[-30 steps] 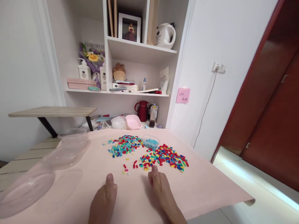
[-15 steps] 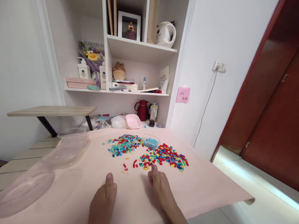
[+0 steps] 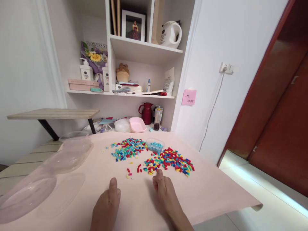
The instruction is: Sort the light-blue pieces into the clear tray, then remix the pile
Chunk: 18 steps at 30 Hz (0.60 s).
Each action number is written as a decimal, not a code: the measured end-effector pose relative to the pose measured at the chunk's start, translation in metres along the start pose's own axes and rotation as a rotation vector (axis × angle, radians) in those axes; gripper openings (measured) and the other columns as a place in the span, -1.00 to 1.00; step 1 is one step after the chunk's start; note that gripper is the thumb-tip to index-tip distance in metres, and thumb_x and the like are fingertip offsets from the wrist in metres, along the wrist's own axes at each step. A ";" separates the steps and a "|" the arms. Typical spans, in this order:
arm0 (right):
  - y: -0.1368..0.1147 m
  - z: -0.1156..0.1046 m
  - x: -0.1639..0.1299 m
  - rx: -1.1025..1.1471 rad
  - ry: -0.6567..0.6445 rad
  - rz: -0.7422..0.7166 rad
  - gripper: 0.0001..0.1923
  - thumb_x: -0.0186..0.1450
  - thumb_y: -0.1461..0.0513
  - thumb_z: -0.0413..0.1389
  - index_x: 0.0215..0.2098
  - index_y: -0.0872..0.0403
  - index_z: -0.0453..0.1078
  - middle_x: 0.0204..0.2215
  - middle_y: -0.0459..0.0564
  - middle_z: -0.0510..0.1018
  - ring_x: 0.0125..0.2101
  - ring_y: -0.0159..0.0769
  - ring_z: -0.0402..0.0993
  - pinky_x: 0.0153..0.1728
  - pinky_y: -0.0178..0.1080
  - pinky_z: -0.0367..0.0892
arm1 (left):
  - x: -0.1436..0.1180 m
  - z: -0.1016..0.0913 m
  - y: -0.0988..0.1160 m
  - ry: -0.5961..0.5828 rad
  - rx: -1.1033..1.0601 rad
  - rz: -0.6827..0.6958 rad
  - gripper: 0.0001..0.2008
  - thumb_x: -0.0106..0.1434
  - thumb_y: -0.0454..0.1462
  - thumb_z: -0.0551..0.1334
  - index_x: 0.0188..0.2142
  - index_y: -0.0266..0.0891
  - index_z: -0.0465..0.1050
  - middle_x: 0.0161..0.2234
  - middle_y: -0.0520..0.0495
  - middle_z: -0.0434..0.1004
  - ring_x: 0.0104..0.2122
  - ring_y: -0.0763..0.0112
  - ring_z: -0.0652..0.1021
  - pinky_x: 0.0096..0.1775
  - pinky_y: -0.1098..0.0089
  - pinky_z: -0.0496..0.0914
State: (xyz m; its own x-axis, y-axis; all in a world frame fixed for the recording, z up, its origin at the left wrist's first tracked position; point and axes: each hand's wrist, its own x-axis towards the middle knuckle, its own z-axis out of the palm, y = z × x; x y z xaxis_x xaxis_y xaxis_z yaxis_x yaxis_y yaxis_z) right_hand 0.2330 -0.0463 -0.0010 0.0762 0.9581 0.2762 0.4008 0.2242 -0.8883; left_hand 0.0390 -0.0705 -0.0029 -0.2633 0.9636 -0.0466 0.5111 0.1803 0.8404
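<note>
My left hand (image 3: 107, 200) is held at the near side of the table with its fingers curled in and thumb pointing up; nothing shows in it. In the same closed, thumb-up pose, my right hand (image 3: 164, 189) is just in front of the right pile of small coloured bricks (image 3: 173, 158). Another pile of mixed bricks (image 3: 130, 148) lies farther back on the left. Between the piles stands a clear plastic tub (image 3: 155, 146) holding light blue bricks. Several loose bricks, such as a red one (image 3: 128, 170), are scattered ahead of my hands.
A pink cloth (image 3: 207, 192) covers the table. Along its left side are clear plastic containers (image 3: 69, 158) and a clear lid (image 3: 62, 192). At the back stand a pink basin (image 3: 137, 125), a red jug (image 3: 146, 114) and a bottle of dark liquid (image 3: 157, 120), below white shelves (image 3: 144, 51).
</note>
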 end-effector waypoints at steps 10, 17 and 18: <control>0.001 0.000 0.001 -0.009 -0.003 -0.003 -0.36 0.35 -0.19 -0.36 -0.71 0.01 -0.07 -0.75 -0.16 0.02 -0.66 -0.36 0.01 -0.55 -0.24 -0.11 | 0.002 0.001 -0.001 -0.001 -0.022 -0.006 -0.35 0.15 0.28 -0.43 -0.74 -0.08 -0.11 -0.81 0.08 -0.07 -0.68 0.34 0.19 -0.50 0.33 0.14; -0.002 -0.001 0.000 -0.030 -0.018 0.032 -0.35 0.31 -0.23 -0.38 -0.71 0.01 -0.08 -0.74 -0.14 0.03 -0.65 -0.36 0.01 -0.52 -0.25 -0.11 | 0.001 0.001 0.000 0.002 -0.031 -0.003 -0.35 0.16 0.28 -0.43 -0.75 -0.08 -0.12 -0.81 0.08 -0.07 -0.68 0.34 0.19 -0.50 0.33 0.15; -0.002 -0.001 0.000 -0.031 -0.020 0.033 -0.35 0.31 -0.23 -0.38 -0.71 0.02 -0.07 -0.73 -0.14 0.03 -0.65 -0.35 0.02 -0.52 -0.24 -0.11 | 0.000 0.001 0.000 0.004 -0.031 0.000 -0.35 0.17 0.27 -0.43 -0.75 -0.08 -0.12 -0.81 0.08 -0.07 -0.69 0.34 0.19 -0.50 0.33 0.15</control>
State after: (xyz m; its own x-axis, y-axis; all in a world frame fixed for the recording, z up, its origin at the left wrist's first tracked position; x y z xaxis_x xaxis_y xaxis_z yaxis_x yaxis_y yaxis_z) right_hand 0.2332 -0.0468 0.0011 0.0722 0.9683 0.2390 0.4262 0.1867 -0.8851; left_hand 0.0397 -0.0699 -0.0029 -0.2660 0.9630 -0.0443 0.4857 0.1736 0.8567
